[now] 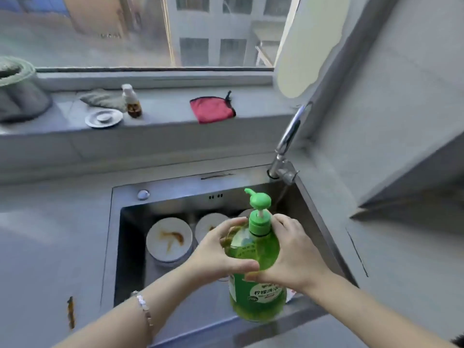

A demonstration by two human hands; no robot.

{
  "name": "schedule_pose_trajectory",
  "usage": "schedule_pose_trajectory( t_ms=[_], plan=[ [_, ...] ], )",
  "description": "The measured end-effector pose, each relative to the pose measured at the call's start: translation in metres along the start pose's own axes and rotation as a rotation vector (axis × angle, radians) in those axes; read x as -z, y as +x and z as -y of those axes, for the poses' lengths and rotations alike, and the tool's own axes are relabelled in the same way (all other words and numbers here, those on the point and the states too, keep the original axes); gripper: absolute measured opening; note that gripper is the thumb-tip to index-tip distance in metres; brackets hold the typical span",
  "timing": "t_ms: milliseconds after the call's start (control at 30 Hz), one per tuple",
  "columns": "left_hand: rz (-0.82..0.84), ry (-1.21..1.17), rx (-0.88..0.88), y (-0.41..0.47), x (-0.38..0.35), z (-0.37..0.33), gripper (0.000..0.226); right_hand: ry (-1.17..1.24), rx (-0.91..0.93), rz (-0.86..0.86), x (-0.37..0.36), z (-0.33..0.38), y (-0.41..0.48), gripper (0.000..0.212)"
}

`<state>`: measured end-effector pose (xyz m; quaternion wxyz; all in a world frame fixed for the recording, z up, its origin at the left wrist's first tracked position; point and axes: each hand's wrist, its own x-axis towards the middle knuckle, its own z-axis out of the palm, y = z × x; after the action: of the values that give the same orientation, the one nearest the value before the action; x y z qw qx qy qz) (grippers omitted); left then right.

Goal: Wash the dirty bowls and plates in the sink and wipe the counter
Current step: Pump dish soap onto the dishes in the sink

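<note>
A big green dish-soap bottle [256, 292] with a pump top [259, 200] hangs above the front of the steel sink [125, 247]. My left hand [218, 252] grips its shoulder from the left. My right hand [293, 257] grips it from the right, thumb across the front. In the sink lies a white plate [169, 238] smeared with brown sauce. A second white dish [209, 223] sits beside it, partly hidden by my left hand. The rim of a third dish [246, 212] shows behind the bottle.
The faucet [286, 146] stands at the sink's back right corner. On the window ledge lie a red cloth [213, 109], a grey rag [101, 98], a small brown bottle [131, 101] and a metal sink strainer [103, 118]. A brown stain [71, 312] marks the grey counter at left.
</note>
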<state>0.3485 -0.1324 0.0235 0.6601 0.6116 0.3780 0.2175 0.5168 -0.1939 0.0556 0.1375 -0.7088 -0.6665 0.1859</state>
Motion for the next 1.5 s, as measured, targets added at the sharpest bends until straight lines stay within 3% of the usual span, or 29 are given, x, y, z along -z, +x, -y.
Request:
schedule_pose_trajectory(
  t_ms=[200,367,500,633,767,967,1100,1233,1500],
  plan=[
    [-0.008,-0.045,0.074,0.024,-0.075,0.029,0.082,0.056,-0.100,0.070,0.002,-0.075,-0.033,0.124],
    [-0.059,-0.066,0.145,0.051,-0.121,0.033,0.077,0.268,-0.137,0.169,0.016,-0.131,-0.036,0.126],
    [-0.071,-0.099,0.201,0.071,-0.132,0.029,0.070,0.385,-0.102,0.225,0.031,-0.156,-0.012,0.100],
    [-0.085,-0.122,0.261,0.082,-0.135,0.031,0.069,0.256,0.256,-0.027,0.034,-0.167,0.025,0.077],
    [-0.097,-0.109,0.298,0.091,-0.133,0.038,0.066,0.298,0.435,-0.002,0.019,-0.174,0.058,0.061],
    [-0.181,-0.121,0.308,0.104,-0.140,0.051,0.059,0.376,0.331,-0.136,-0.012,-0.178,0.075,0.042],
    [-0.259,-0.134,0.321,0.101,-0.153,0.061,0.073,0.386,0.287,-0.188,-0.020,-0.177,0.079,0.038],
    [-0.281,-0.020,0.354,0.103,-0.153,0.065,0.080,0.399,0.250,-0.193,-0.025,-0.177,0.086,0.035],
    [-0.311,-0.021,0.392,0.108,-0.154,0.068,0.075,0.427,0.161,-0.195,-0.036,-0.181,0.096,0.028]
  ],
)
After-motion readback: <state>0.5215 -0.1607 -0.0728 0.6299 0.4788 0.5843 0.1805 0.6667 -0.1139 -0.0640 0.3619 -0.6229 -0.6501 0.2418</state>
